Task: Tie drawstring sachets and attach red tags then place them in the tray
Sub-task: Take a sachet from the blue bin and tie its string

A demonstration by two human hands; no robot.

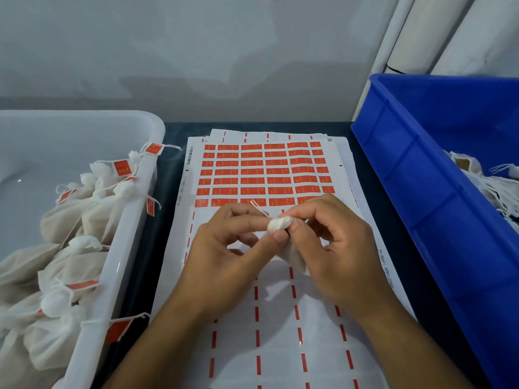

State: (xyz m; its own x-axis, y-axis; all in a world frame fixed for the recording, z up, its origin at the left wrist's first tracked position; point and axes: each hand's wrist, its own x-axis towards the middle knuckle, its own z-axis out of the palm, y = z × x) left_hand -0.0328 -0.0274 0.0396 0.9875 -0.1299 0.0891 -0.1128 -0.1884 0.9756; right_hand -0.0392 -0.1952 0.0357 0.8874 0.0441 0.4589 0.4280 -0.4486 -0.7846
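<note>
Tying step: both hands' fingers [276,237] clamped on sachet [279,224] neck (drawstring [258,207] loose above); next, peeling red tag [252,202] beyond fingertips.

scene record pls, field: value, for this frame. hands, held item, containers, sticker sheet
left hand: pinching the gathered neck of the sachet
right hand: gripping the sachet from the right side
sachet: white, held above the sheet, no red tag visible on it
drawstring: loose end sticks up past the left fingers
sticker sheet: red tags remain in upper rows, lower rows peeled
white tray: left, holds tagged sachets
blue bin: right, holds sachets with no tags visible
</note>
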